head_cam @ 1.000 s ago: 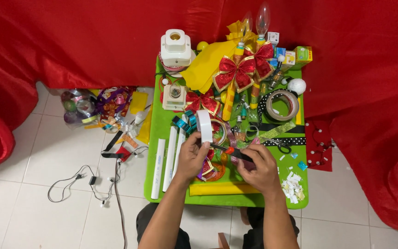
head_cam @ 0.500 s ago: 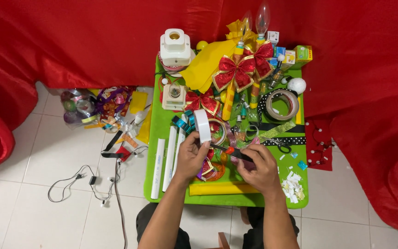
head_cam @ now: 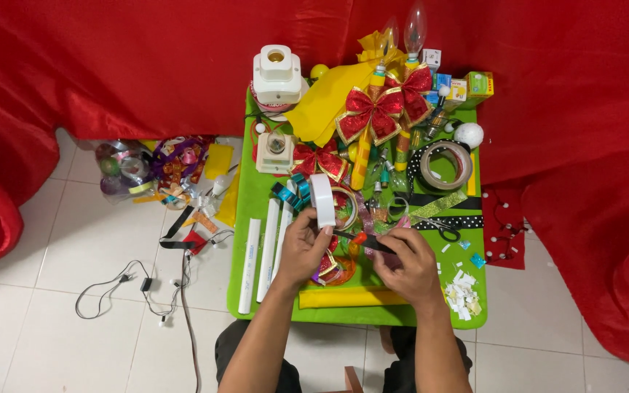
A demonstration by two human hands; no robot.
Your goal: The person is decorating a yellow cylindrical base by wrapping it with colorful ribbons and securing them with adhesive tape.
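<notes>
My left hand [head_cam: 301, 249] holds a white tape roll [head_cam: 322, 199] upright over the front middle of a green table [head_cam: 246, 218]. My right hand [head_cam: 406, 263] grips a thin dark tool [head_cam: 367, 242] with an orange end, its tip pointing toward the left hand. Between the two hands lies a small red and gold ribbon piece [head_cam: 327, 265], partly hidden by my fingers. A rolled yellow sheet [head_cam: 347, 298] lies along the table's front edge just below both hands.
Red glitter bows [head_cam: 370, 113], candle-shaped bulbs [head_cam: 415, 22], white lamp sockets [head_cam: 277, 71], a tape ring [head_cam: 445, 164], scissors [head_cam: 442, 228], white tubes [head_cam: 250, 266] and paper scraps [head_cam: 464, 297] crowd the table. Ribbon scraps [head_cam: 172, 167] and a wire [head_cam: 121, 287] lie on the tiled floor at left. Red cloth [head_cam: 576, 145] hangs behind and to the right.
</notes>
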